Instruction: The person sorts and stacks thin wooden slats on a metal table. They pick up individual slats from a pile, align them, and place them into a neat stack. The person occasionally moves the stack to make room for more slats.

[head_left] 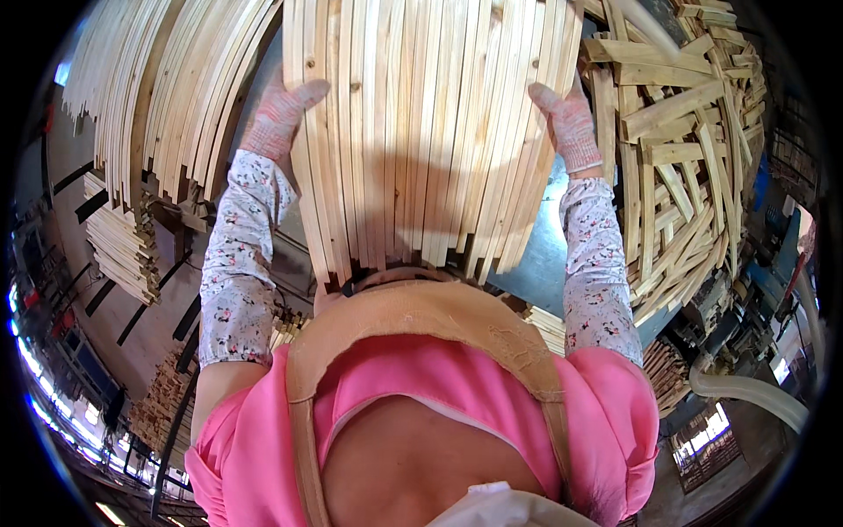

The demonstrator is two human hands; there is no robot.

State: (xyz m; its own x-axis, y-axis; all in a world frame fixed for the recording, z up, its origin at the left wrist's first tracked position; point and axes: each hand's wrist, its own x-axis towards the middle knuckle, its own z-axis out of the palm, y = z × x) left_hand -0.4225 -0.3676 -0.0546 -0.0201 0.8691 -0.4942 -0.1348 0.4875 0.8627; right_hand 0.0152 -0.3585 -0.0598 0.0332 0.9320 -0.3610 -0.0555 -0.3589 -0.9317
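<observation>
From my remote feed, the slats [430, 132] fill 12 o'clock as one broad row, reaching down toward the chest. The left hand [283, 110] grips their edge at 11 o'clock, the right hand [566, 119] the edge at 1 o'clock. Both thumbs rest over the top face; the other fingers are mostly hidden, so I cannot tell how far they wrap beneath. I judge an even inward squeeze from both palms best, since uneven pressure could let the middle slats slip or buckle. The ends nearest me are staggered, so I would mind those that jut out.

The slats are pale, straight and narrow, with fine grain and dark knots. The gloves are pinkish knit. Beneath, at 1 o'clock, the table [543, 230] looks smooth and blue-grey. More long slats make a stack [167, 97] at 10 o'clock; a tangled pile [676, 154] of short pieces sits at 2.
</observation>
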